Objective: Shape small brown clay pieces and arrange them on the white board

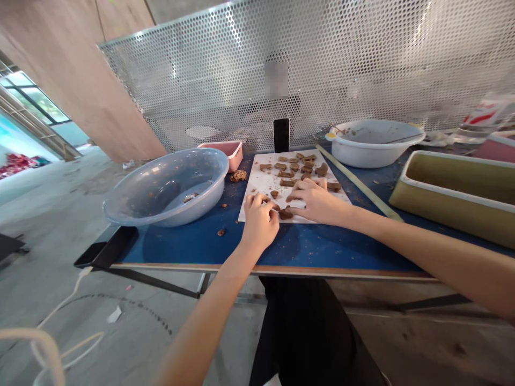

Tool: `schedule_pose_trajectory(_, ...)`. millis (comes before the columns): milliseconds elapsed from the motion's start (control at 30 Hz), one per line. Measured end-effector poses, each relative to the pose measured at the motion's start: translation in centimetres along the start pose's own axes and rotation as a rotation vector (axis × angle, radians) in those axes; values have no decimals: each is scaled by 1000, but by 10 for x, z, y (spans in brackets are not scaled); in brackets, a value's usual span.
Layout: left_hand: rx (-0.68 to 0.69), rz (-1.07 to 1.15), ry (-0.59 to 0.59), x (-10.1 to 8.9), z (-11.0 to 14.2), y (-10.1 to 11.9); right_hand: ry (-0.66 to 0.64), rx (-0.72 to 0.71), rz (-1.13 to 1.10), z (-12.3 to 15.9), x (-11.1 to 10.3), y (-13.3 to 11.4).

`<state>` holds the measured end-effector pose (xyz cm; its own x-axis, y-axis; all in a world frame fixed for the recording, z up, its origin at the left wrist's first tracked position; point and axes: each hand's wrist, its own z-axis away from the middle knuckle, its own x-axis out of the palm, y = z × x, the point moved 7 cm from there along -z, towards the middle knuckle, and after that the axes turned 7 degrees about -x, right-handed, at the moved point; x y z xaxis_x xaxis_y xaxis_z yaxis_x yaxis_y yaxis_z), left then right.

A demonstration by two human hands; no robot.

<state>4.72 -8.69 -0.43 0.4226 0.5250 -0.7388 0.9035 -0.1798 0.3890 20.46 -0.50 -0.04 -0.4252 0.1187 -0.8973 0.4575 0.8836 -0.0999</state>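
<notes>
A small brown lump of clay lies at the near edge of a white board, between my two hands. My left hand is bent over the board with curled fingers, its fingertips at the lump's left side. From the right, my right hand reaches across, thumb and fingertips at the lump's other side. Several shaped brown clay pieces lie farther back on the board, some bone-like. One longer flat piece lies just beyond my right fingers. A small round bit sits near my left fingers.
A translucent blue basin stands left, with a pink container and crumbly brown clump beside it. A phone leans against the perforated metal panel. Rightward are a long pale strip, white basin and olive trough.
</notes>
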Motion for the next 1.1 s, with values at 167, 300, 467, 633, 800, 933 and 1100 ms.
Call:
schedule_pose_trajectory(167,2,-4,-3,1,0,0,-42,24,-58,1,3,4)
schedule_pose_trajectory(300,0,0,7,0,0,1,-60,21,-89,-1,9,5)
schedule_pose_trajectory(467,-2,-3,11,-1,0,2,-48,20,-83,-1,10,6)
schedule_pose_trajectory(633,6,-2,20,-1,0,2,-1,-17,-111,3,-2,7)
schedule_pose_trajectory(800,10,-2,17,0,0,1,23,-157,-55,5,-9,8)
schedule_pose_trajectory(933,-1,14,9,-1,0,1,24,-326,68,7,-7,1)
schedule_pose_trajectory(1100,-19,9,-12,-1,-1,1,29,-352,88,8,-5,-2)
